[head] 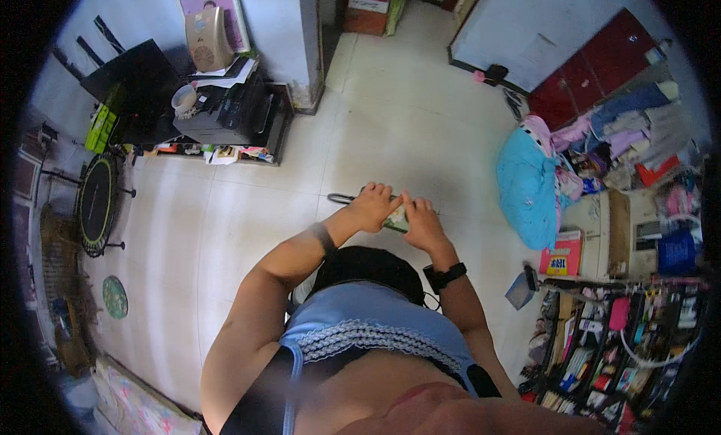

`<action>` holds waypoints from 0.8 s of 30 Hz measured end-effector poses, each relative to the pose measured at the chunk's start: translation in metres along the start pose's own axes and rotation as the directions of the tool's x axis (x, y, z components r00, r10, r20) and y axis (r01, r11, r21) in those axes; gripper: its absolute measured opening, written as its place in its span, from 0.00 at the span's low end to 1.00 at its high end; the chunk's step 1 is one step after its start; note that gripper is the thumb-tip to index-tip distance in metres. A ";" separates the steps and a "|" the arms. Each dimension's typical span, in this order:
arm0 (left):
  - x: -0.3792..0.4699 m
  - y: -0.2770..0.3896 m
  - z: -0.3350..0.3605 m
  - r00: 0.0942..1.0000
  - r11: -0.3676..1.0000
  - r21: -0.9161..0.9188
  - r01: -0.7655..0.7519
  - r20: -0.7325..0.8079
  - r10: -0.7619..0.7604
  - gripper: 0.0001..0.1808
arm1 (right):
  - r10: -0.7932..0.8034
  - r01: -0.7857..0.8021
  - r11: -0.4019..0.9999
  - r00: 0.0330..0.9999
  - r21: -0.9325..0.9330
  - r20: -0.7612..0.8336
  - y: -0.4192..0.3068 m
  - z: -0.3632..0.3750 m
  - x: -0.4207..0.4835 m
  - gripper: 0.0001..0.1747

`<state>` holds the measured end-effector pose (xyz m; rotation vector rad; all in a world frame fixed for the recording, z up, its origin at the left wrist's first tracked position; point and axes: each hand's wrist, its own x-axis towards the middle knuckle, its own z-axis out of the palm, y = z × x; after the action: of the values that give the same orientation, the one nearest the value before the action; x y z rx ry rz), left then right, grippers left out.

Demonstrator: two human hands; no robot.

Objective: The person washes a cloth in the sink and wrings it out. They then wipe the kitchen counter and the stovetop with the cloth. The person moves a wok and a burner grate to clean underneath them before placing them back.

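Note:
Both of my hands are in front of my body at waist height, above the tiled floor (388,136). They grip a small, flat item with a green and pale pattern (397,221), perhaps a pouch or a phone in a case. My left hand (373,207) covers its left part, and my right hand (421,221) clasps its right end. A dark loop strap (340,198) sticks out to the left beyond my left hand. Fingers hide most of the item. A black watch (446,276) is on my right wrist, and a dark band (323,239) circles the left.
A low black cabinet (284,125) at upper left bears a printer (217,125). On the right lie a blue bundle (526,187), cardboard boxes (618,232) and a crowded shelf rack (608,345). A small trampoline (97,204) leans at far left, and a dustpan (521,288) is at right.

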<state>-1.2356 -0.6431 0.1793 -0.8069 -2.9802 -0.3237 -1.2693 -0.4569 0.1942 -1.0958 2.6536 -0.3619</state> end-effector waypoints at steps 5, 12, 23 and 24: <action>0.097 -0.082 -0.012 0.994 0.999 -0.012 0.030 0.107 -0.028 0.35 | 0.029 -0.028 0.999 0.999 -0.018 0.042 0.067 -0.038 0.103 0.49; 0.242 -0.216 -0.023 0.992 0.994 0.011 0.108 0.071 -0.108 0.34 | -0.102 0.102 0.995 0.994 0.008 0.025 0.171 -0.086 0.281 0.49; 0.398 -0.430 -0.075 0.950 0.950 0.018 0.311 -0.001 -0.311 0.36 | -0.283 0.292 0.954 0.953 -0.074 0.109 0.258 -0.190 0.567 0.48; 0.410 -0.454 -0.076 0.945 0.945 0.013 0.326 0.016 -0.326 0.37 | -0.286 0.295 0.953 0.951 -0.066 0.121 0.263 -0.194 0.594 0.49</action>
<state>-1.8193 -0.8387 0.2036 -0.3107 -3.1234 -0.3108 -1.9106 -0.6753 0.2143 -1.4940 2.4319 -0.2373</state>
